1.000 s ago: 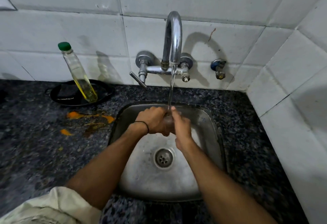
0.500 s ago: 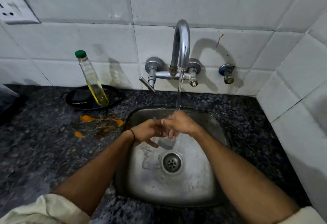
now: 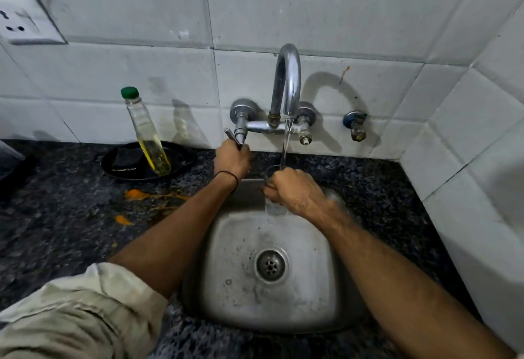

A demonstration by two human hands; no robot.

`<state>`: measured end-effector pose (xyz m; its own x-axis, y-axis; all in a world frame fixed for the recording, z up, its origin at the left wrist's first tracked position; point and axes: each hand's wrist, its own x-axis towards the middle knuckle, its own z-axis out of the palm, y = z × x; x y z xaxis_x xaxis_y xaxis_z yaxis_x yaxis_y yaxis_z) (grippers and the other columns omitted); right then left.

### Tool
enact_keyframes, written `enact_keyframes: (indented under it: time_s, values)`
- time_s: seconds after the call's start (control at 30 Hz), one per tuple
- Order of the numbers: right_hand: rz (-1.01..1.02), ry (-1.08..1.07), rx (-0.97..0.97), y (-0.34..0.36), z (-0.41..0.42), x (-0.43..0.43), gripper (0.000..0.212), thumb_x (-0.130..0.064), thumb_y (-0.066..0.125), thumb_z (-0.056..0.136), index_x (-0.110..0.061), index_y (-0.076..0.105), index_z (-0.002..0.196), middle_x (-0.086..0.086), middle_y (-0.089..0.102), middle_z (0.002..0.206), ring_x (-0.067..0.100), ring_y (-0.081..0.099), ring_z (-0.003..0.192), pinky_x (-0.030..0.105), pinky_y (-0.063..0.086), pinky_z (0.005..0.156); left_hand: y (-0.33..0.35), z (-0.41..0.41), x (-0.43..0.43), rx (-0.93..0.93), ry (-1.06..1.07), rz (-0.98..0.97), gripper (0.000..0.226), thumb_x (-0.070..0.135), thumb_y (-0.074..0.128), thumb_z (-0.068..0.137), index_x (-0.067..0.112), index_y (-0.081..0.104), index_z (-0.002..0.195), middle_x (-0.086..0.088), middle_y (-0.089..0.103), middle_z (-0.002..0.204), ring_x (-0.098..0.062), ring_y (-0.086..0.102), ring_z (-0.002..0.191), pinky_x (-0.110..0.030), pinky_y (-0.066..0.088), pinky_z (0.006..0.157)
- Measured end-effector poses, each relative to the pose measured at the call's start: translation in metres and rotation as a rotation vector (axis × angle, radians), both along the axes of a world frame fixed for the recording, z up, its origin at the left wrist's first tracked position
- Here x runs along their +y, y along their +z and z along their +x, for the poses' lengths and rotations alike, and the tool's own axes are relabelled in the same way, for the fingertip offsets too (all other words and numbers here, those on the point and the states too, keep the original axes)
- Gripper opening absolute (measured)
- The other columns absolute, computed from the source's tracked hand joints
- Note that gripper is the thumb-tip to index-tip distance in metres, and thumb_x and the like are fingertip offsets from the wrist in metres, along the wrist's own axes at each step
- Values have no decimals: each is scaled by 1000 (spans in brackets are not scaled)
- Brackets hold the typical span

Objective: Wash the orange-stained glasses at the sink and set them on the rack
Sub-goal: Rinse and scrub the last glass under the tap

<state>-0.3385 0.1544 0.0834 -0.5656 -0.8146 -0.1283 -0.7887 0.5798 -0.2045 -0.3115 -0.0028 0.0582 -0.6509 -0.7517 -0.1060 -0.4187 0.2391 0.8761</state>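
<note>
Head view has the right grip (image 3: 297,193) curled round a clear glass (image 3: 274,208), held upright over the back of the sink (image 3: 283,310) under the tap (image 3: 288,81) and its running water, while the left grip (image 3: 232,160) is closed round the lever (image 3: 231,134) above the worktop (image 3: 56,231).

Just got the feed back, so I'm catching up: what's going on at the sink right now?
A person is rinsing a clear glass at the sink. The right hand holds the glass upright under the tap, and water runs into it. The left hand grips the tap lever. Orange stains mark the counter left of the sink. No rack is in view.
</note>
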Motion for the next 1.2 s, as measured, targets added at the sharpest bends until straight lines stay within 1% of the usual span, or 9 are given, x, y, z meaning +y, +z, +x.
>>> enact_keyframes:
  time_s: [0.2,0.27,0.4,0.47,0.6,0.7,0.87,1.0,1.2]
  values:
    - [-215,-165,-267,-19,-9,7,42,-45,56,97,-16,64,68,-3,73,71,13,71,66,34,57,74,6,11,13,-261,-73,-536,22,19,36,103,4,48,115,-24,64,111,-47,60,105,-51,45,83]
    - [-410,-275,-462,-25,-7,11,42,-42,59,96,-16,68,65,2,74,66,13,72,60,33,59,72,0,13,9,-247,-86,-418,24,24,41,100,5,51,112,-23,64,109,-45,61,100,-50,48,83]
    - [-797,-497,-796,-31,1,13,37,-27,62,98,0,71,74,14,73,67,16,67,53,24,55,59,-20,34,19,-33,-180,286,31,37,64,91,8,71,84,-19,75,89,-30,69,78,-54,58,84]
    - [-976,-662,-956,-36,4,9,33,-21,60,98,2,67,75,8,66,57,13,59,46,23,50,52,-24,52,36,4,-269,478,26,37,69,90,11,73,92,-8,74,86,-21,66,77,-41,60,74]
    - [-1052,-1055,-1363,-53,10,2,24,-31,60,97,-13,65,82,8,69,73,20,65,61,32,55,60,-35,69,54,273,-248,635,41,12,80,80,10,62,117,-8,71,104,-21,70,91,-33,59,72]
    - [-1041,-1171,-1658,-71,18,-5,31,-37,53,99,-9,67,104,19,71,94,32,69,84,43,59,77,-39,67,59,343,-205,466,53,3,84,72,15,61,118,-6,71,108,-17,69,100,-32,58,85]
    - [-1143,-1285,-1705,-88,40,-10,29,-19,54,94,-1,66,114,21,72,104,34,71,81,45,62,66,-41,65,64,287,-259,265,55,7,89,67,19,63,114,2,72,102,-6,68,95,-20,55,84]
    - [-1209,-1304,-1690,-97,49,-1,18,-11,48,95,-2,63,101,15,66,57,26,66,49,42,61,58,-47,70,73,246,-268,212,54,8,89,67,13,64,115,1,73,100,-4,69,92,-16,54,80]
    - [-1101,-1342,-1535,-110,65,14,29,-23,44,103,-2,64,101,16,60,75,26,62,69,42,62,59,-57,78,83,161,-297,145,59,15,91,64,14,63,116,5,73,100,-7,69,94,-29,57,89]
